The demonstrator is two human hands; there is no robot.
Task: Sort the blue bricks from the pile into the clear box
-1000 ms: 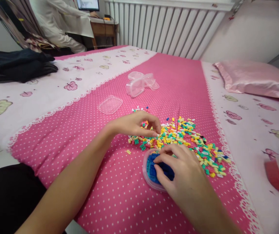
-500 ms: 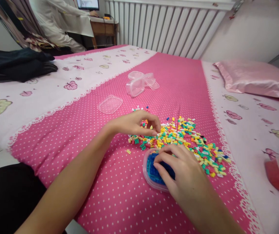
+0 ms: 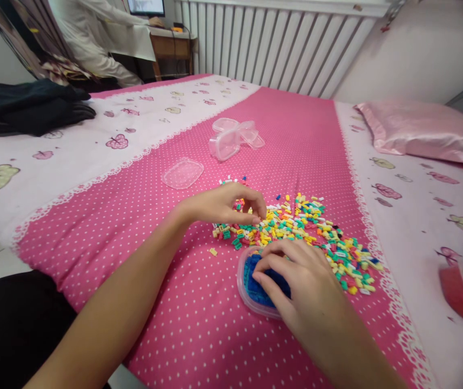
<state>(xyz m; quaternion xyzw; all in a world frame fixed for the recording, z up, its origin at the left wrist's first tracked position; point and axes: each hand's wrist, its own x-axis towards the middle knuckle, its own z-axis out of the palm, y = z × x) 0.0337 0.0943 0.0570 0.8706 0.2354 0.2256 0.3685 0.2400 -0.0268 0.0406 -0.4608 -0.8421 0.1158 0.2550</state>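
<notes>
Small building bricks (image 3: 283, 227) in yellow, green, red and white lie in a loose pile on the pink dotted bedspread. My left hand (image 3: 241, 205) hovers over the pile's left side, thumb and forefinger brought together; anything between them is too small to make out. Just in front of the pile stands a clear plastic tub (image 3: 242, 294) with blue bricks (image 3: 261, 294) inside. Over its right side rests my right hand (image 3: 296, 275), thumb and fingertips closed at the blue bricks. What they pinch, if anything, is hidden.
Beyond the pile lie a clear lid (image 3: 182, 174) and several clear tubs (image 3: 227, 145). A tub of red pieces (image 3: 462, 292) stands at the right edge. A pink pillow (image 3: 425, 132) and dark clothing (image 3: 28, 108) flank the bed. Another person (image 3: 89, 43) sits at a desk behind.
My right fingertips have shifted very slightly left over the blue bricks. My left hand stays almost in place above the pile.
</notes>
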